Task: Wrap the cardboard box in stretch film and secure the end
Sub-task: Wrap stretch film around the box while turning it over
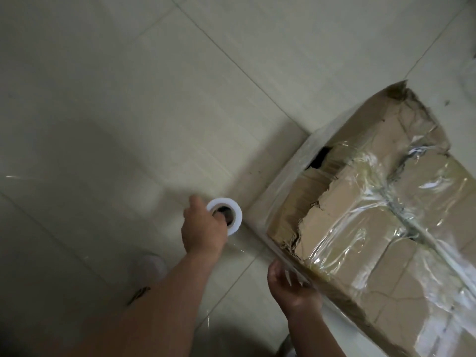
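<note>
lower centre of frame: film roll out, box corner held

lower centre, left hand (203,231) has fingers hooked into the core of the film roll (237,218) and carries it low over the tiled floor (128,99), just beside the left side of the cardboard box (360,222). right hand (292,292) sits at the bottom centre with fingers curled on the box's near corner. can't tell whether it pins film there or only the edge.

box fills the right side of the frame and stands on the floor. stretch film (373,181) already crosses its top in wrinkled bands, bunched into a rope along the middle. torn top flaps (309,202) show through, with a dark gap at the upper left of the lid. a faint sheet runs from the roll towards the near corner.

judgement: mid-wrap, side pass in hand, end not yet secured.

to do it well:
- keep the roll axis upright so the web pays out flat, not roped
- pull tension before rounding the corner
- keep the right hand on that corner as anchor until the next layer overlaps it
- overlap the earlier band and cover the torn flaps

risk: slack web folds on itself.
</note>
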